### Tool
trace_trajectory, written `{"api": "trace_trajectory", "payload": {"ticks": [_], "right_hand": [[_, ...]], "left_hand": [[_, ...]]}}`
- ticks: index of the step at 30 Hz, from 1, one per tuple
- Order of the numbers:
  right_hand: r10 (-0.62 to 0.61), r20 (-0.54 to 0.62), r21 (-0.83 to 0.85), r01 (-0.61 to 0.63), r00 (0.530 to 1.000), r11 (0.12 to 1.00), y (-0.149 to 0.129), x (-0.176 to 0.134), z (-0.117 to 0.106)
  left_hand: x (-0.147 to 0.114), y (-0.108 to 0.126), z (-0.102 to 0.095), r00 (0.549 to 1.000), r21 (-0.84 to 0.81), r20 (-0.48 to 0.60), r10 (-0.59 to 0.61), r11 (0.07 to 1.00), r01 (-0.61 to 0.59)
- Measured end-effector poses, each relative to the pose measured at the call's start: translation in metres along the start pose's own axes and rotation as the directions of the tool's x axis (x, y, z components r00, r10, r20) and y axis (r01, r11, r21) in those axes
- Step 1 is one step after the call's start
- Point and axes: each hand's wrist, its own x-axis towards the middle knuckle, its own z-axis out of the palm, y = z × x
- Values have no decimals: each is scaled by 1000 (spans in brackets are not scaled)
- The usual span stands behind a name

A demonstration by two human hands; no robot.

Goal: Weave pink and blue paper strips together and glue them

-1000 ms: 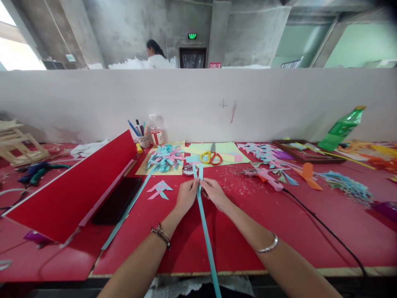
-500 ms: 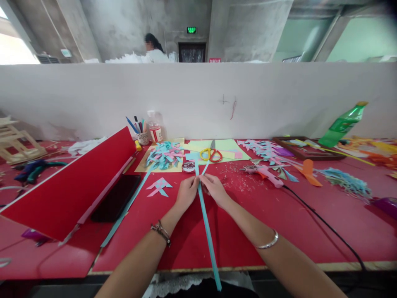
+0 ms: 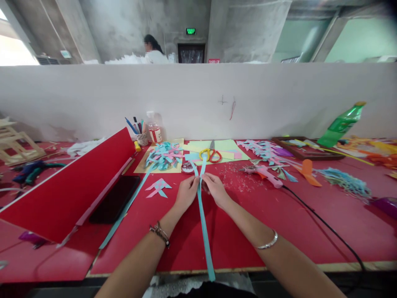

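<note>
Since the earlier frames, both hands have barely shifted, but the long blue paper strip (image 3: 204,225) has been drawn away from the person: its near end now stops at the table edge instead of hanging past it, and its two far ends spread in a narrow V toward the scissors.

Left hand (image 3: 186,193) and right hand (image 3: 216,189) meet over the red table (image 3: 310,244), fingers closed in a pinch on the strip where its two layers part; the thumbs and fingertips press it from both sides. From that pinch the strip runs straight back between the forearms. A beaded bracelet sits on the left wrist, a silver bangle on the right.

Just left of the left hand lies a small folded pink-and-blue paper shape (image 3: 159,187), and a second blue strip (image 3: 124,215) lies slanted beside a black phone (image 3: 114,198). Beyond the fingertips are a tape roll (image 3: 187,167), a heap of blue and pink folded pieces (image 3: 164,155) and yellow-and-red scissors (image 3: 211,154) on yellow paper. To the right rests a pink glue gun (image 3: 268,174) with its black cord trailing off.
</note>
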Motion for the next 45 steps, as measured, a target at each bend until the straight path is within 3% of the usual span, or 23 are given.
{"api": "trace_trajectory", "payload": {"ticks": [10, 17, 26, 30, 34, 45], "right_hand": [[0, 43, -34, 1, 999, 999, 1, -1, 1], [-20, -4, 19, 20, 1000, 1000, 0, 0, 1], [-11, 76, 31, 8, 997, 999, 2, 1, 1], [-23, 30, 49, 21, 999, 999, 3, 1, 2], [-42, -30, 53, 44, 999, 998, 0, 1, 2], [-29, -24, 33, 30, 999, 999, -2, 0, 4]], "left_hand": [[0, 0, -2, 996, 36, -88, -13, 999, 16], [-1, 0, 0, 999, -11, 47, -2, 1000, 3], [-3, 3, 0, 996, -6, -61, -61, 998, 61], [-2, 5, 2, 992, -29, -90, -88, 996, 86], [-2, 5, 4, 998, -61, -11, -60, 996, 59], [0, 1, 2, 997, -24, -49, -65, 998, 64]]}}
